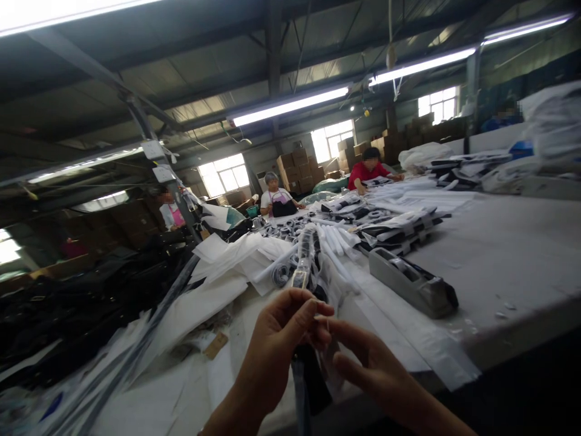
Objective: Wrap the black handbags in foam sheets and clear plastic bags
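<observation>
My left hand is closed in a pinch, its thumb and fingertips pressed together near the middle of the view. Against those fingertips come the bent fingers of my right hand, with its thumb lower and apart. Whatever small thing lies between the fingertips is too hidden to make out. Just beyond the hands is a dark strap with a gold-coloured buckle, partly wrapped in clear plastic. A black strap-like piece hangs below and between my hands; whether it joins the buckled strap is hidden.
A grey tape dispenser stands right of my hands on the table. White sheets spread at left. Wrapped dark strips are stacked beyond. Dark goods pile up at far left. Several people work farther back, one in red.
</observation>
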Demonstrator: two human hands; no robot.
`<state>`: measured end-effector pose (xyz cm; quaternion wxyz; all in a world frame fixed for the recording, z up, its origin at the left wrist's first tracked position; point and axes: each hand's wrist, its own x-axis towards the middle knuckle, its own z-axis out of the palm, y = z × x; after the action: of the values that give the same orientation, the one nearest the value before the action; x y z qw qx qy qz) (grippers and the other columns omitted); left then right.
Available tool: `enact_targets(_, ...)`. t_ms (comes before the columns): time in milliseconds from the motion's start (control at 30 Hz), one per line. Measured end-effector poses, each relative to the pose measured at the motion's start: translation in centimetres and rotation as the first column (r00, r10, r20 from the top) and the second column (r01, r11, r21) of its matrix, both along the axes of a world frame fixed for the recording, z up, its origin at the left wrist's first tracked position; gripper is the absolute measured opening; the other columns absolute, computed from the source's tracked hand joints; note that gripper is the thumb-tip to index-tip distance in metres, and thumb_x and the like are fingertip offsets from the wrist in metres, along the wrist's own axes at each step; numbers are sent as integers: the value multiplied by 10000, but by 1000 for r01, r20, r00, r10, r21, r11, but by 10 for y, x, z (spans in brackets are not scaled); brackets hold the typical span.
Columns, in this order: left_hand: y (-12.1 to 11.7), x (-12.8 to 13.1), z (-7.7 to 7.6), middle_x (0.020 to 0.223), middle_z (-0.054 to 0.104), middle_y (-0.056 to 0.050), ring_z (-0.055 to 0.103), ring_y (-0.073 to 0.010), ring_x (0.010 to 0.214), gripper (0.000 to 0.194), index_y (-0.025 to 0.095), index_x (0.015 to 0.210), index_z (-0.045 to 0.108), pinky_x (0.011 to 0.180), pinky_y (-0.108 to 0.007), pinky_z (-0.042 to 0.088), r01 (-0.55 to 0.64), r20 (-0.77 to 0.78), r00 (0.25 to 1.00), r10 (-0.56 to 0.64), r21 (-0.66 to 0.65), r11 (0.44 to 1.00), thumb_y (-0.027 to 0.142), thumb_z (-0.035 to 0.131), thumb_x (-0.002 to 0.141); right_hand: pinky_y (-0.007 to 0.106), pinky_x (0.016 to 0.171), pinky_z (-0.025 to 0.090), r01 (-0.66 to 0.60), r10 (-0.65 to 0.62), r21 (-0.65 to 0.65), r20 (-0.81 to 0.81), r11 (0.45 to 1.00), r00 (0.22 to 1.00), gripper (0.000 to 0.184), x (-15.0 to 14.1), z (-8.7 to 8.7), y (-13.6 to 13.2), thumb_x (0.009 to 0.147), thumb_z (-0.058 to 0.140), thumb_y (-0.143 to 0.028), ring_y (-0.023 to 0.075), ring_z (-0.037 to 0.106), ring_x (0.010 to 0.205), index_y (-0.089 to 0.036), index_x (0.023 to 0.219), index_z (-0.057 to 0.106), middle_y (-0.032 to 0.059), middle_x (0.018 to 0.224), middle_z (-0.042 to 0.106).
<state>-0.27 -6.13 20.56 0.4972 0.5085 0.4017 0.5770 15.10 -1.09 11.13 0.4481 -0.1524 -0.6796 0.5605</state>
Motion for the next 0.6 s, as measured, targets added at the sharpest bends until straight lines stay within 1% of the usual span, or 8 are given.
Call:
enact_targets(67, 2, 3, 0, 960, 719, -71, 648, -92, 652, 188, 165, 949, 611, 577, -187, 502, 22, -10, 1000, -22, -3, 1000, 332, 681, 897, 387, 986, 467, 16, -16, 3, -24, 1000, 1000, 388, -1, 8, -6, 879, 672, -435, 263, 637, 1092, -203, 1189, 662, 92, 1097, 714)
enact_targets(133, 5, 4, 2, 954, 725, -70, 659, -102, 651, 193, 162, 934, 618, 581, -197, 519, 0, -40, 999, 1, 24, 1000, 336, 687, 889, 319, 788, 527, 30, -35, -100, -51, 995, 998, 367, -3, 15, -9, 870, 676, -464, 204, 676, 814, -185, 1107, 668, 46, 826, 716)
enact_targets(167, 6, 3, 3, 939, 729, -66, 668, -108, 654, 193, 159, 922, 621, 593, -204, 530, -14, -58, 998, 16, 42, 999, 335, 692, 885, 284, 694, 518, 49, -58, -164, -53, 985, 997, 360, -3, 17, -9, 865, 677, -484, 172, 649, 696, -178, 1054, 675, 21, 723, 689)
enact_targets(233, 8, -2, 4, 900, 740, -58, 690, -124, 682, 188, 158, 903, 625, 629, -213, 544, -44, -94, 994, 49, 60, 997, 325, 705, 874, 232, 574, 462, 93, -103, -254, -27, 963, 994, 363, 0, 20, -5, 851, 680, -518, 126, 577, 576, -164, 928, 691, 0, 624, 643)
enact_targets(300, 11, -10, 4, 863, 749, -61, 706, -143, 719, 194, 154, 899, 631, 668, -224, 552, -61, -148, 987, 68, 56, 997, 322, 721, 859, 204, 497, 398, 127, -128, -297, 13, 946, 992, 378, 6, 23, 3, 828, 700, -532, 91, 511, 514, -154, 828, 694, -5, 615, 627)
enact_targets(400, 17, -30, 2, 873, 749, -76, 709, -169, 763, 237, 145, 922, 646, 734, -275, 567, -138, -229, 961, 154, 87, 987, 358, 720, 851, 193, 419, 303, 175, -160, -324, 72, 930, 984, 395, 17, 29, 22, 802, 719, -542, 58, 426, 452, -149, 849, 711, -15, 638, 611)
enact_targets(533, 31, -63, -12, 967, 724, -62, 690, -160, 807, 310, 168, 991, 640, 733, -277, 548, -320, -225, 914, 338, 113, 941, 450, 670, 866, 211, 500, 386, 246, -202, -173, 239, 954, 950, 386, 19, 36, 52, 779, 720, -533, 97, 495, 537, -149, 753, 739, 5, 649, 643)
enact_targets(600, 40, -74, -24, 942, 724, -71, 678, -161, 782, 334, 154, 963, 670, 650, -241, 515, -303, -256, 916, 308, 61, 951, 447, 724, 813, 229, 524, 408, 253, -207, -96, 343, 963, 916, 363, 13, 35, 66, 775, 707, -516, 119, 517, 552, -158, 725, 746, 6, 628, 658)
